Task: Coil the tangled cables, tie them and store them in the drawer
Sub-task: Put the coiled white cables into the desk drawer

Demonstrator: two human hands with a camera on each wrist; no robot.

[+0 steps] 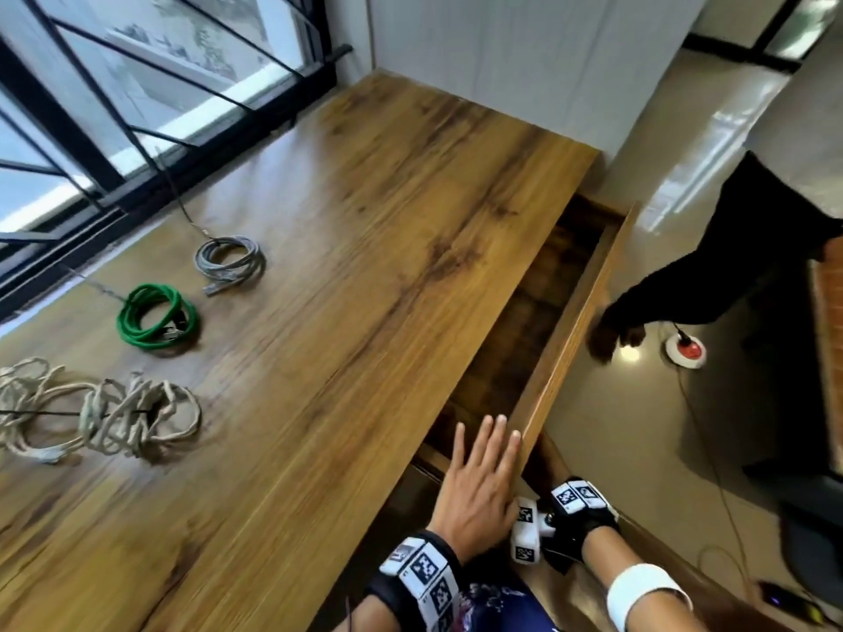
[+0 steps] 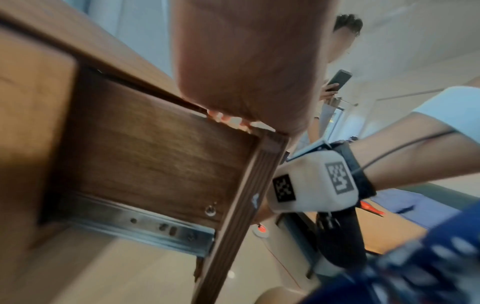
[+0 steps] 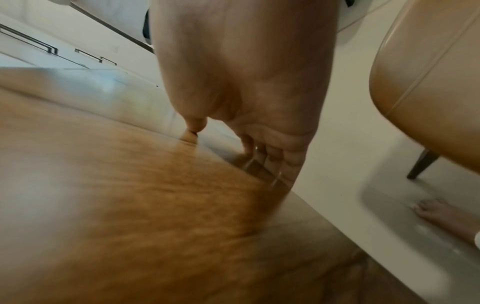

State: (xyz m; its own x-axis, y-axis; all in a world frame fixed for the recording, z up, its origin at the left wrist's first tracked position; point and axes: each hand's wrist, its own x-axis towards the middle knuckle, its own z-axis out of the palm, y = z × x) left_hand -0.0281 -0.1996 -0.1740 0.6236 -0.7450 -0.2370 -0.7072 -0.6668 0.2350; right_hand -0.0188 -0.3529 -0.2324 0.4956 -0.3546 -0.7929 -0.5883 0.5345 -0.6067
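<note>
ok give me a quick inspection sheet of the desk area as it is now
surface: wooden desk, bare apart from the cables.
job's things: drawer pulled open under the desk's right edge; what shows of its inside is dark, no cable seen in it.
clutter: nothing seen on the desk.
hands: left hand flat, fingers straight, over the drawer's near end by its front panel; right hand below, at the front panel, grip unclear.
cables: grey coil, green coil, beige bundle in loose loops, all on the desk's left side.
surroundings: barred window, glossy floor, second person with a phone, chair.
</note>
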